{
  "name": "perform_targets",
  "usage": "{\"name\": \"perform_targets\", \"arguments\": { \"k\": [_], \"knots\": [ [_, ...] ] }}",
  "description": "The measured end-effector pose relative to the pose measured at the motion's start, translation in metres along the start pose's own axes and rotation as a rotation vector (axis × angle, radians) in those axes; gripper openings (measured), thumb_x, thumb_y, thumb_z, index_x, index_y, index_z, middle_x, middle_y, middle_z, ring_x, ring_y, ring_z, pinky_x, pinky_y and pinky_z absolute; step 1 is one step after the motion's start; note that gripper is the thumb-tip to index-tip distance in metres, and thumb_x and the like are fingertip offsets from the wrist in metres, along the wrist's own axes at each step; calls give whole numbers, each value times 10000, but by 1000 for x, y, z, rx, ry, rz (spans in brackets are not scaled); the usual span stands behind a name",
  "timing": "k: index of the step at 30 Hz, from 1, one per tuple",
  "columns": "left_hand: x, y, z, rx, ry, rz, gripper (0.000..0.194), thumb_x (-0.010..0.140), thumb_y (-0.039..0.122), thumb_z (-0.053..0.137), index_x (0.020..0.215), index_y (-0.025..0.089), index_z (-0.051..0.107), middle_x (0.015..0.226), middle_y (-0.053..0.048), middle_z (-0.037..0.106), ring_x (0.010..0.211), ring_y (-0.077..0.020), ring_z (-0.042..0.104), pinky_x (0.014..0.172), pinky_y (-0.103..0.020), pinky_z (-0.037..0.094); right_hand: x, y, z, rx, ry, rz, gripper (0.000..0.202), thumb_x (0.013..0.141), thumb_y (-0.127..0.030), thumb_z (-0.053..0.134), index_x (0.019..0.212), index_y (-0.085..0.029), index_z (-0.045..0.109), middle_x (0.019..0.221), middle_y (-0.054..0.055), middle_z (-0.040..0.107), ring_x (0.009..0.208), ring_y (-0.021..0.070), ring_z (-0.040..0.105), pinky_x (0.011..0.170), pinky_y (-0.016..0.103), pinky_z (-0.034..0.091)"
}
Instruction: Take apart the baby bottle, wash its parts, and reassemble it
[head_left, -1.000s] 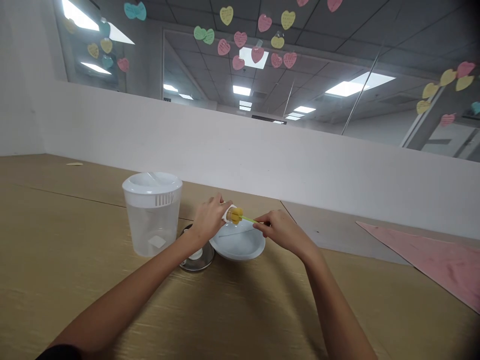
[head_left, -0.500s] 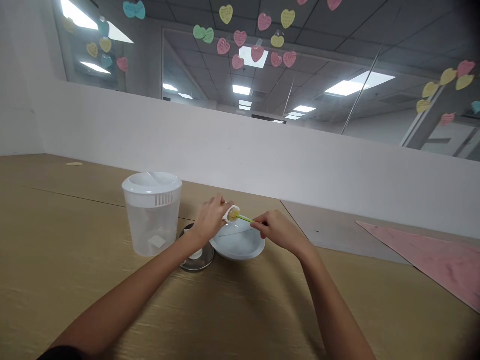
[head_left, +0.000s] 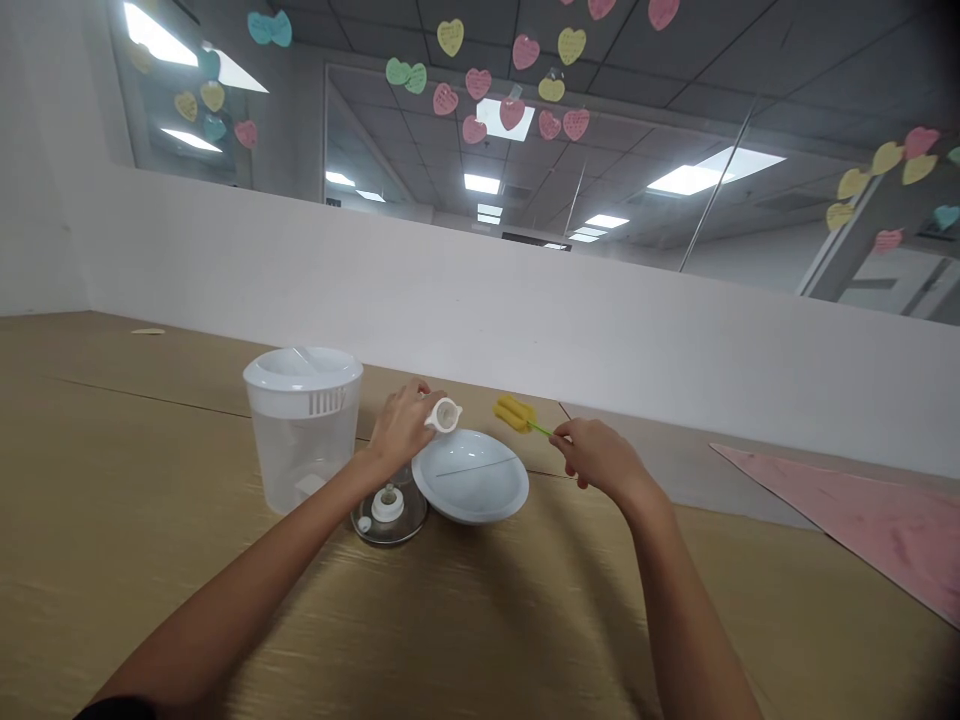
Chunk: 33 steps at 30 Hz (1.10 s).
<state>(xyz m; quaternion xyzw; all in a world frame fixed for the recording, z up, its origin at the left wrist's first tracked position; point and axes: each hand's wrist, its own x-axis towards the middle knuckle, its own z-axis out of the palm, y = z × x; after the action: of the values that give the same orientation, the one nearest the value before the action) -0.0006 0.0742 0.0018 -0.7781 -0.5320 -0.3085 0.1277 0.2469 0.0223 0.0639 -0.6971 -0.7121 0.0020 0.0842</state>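
Observation:
My left hand (head_left: 403,422) is closed round a baby bottle whose white ringed mouth (head_left: 444,415) faces right and towards me; most of its body is hidden by the fingers. In my right hand (head_left: 600,452) is the thin green handle of a bottle brush, pinched in the fingers. Its yellow sponge head (head_left: 515,412) is in the air, apart from the bottle. Below them sits a white bowl (head_left: 471,500) with a thin dark line across its inside. A round metal tray (head_left: 411,528) beside it bears a white bottle collar with a teat (head_left: 388,503) and a small white piece (head_left: 364,524).
A translucent lidded bucket (head_left: 304,430) stands left of the tray. The tabletop (head_left: 465,620) has a brownish covering, with a pink sheet (head_left: 847,510) at the right. A low white wall (head_left: 450,290) with glass above runs along the back.
The brush's sponge head has come out of the bottle as my right hand moved right. My left hand has shifted slightly left with the bottle, uncovering more of the tray.

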Motion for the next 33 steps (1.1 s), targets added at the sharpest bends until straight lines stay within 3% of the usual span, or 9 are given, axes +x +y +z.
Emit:
{"name": "perform_targets", "arguments": {
  "k": [7, 10, 12, 15, 18, 21, 24, 33],
  "knots": [
    [1, 12, -11, -361, 57, -116, 559, 702, 385, 607, 1208, 218, 436, 1202, -55, 514, 1051, -229, 528, 872, -326, 434, 24, 7, 21, -105, -106, 115, 248, 826, -96, 305, 933, -121, 528, 652, 70, 621, 447, 126, 540, 544, 269, 359],
    [-2, 22, -23, -476, 50, -89, 639, 684, 418, 616, 1249, 211, 399, 1220, -65, 524, 1055, -238, 532, 869, -334, 437, 33, 9, 33, -95, -198, 148, 258, 799, -72, 329, 971, -96, 520, 603, 77, 620, 437, 142, 552, 539, 273, 383],
    [-5, 31, -33, -541, 27, -28, 576, 706, 423, 588, 1220, 214, 434, 1187, -57, 552, 1030, -230, 547, 849, -320, 445, 37, 10, 41, -76, -285, 168, 243, 783, -79, 358, 950, -70, 534, 565, 91, 615, 423, 155, 555, 511, 271, 398],
    [-10, 41, -45, -636, -66, 60, 490, 718, 414, 573, 1158, 213, 493, 1144, -40, 581, 1005, -215, 561, 811, -288, 457, 41, 13, 50, -40, -404, 184, 231, 784, -112, 372, 897, -41, 561, 534, 113, 608, 405, 168, 554, 467, 271, 415],
    [-16, 48, -50, -643, -199, 92, 609, 680, 436, 609, 1226, 220, 448, 1190, -50, 558, 1044, -234, 542, 850, -308, 438, 45, 14, 59, -20, -464, 173, 214, 785, -171, 416, 830, -51, 587, 524, 111, 603, 409, 172, 557, 459, 273, 429],
    [-22, 54, -53, -578, -355, 124, 778, 659, 480, 617, 1334, 241, 314, 1230, -68, 529, 1075, -261, 520, 868, -347, 421, 51, 16, 69, -2, -490, 145, 175, 747, -214, 501, 795, -78, 600, 521, 86, 600, 441, 173, 575, 475, 266, 445],
    [-27, 61, -55, -530, -477, 189, 814, 668, 485, 609, 1362, 259, 249, 1252, -72, 507, 1106, -259, 493, 880, -341, 406, 58, 22, 82, 19, -513, 137, 152, 713, -217, 538, 764, -90, 606, 494, 67, 586, 461, 176, 586, 481, 265, 457],
    [-36, 71, -48, -371, -722, 410, 819, 641, 357, 639, 1354, 260, 250, 1184, -59, 559, 1066, -253, 523, 857, -305, 405, 68, 37, 101, 82, -514, 139, 92, 679, -153, 506, 670, -96, 578, 388, 12, 486, 378, 148, 514, 438, 271, 439]
  ]
}}
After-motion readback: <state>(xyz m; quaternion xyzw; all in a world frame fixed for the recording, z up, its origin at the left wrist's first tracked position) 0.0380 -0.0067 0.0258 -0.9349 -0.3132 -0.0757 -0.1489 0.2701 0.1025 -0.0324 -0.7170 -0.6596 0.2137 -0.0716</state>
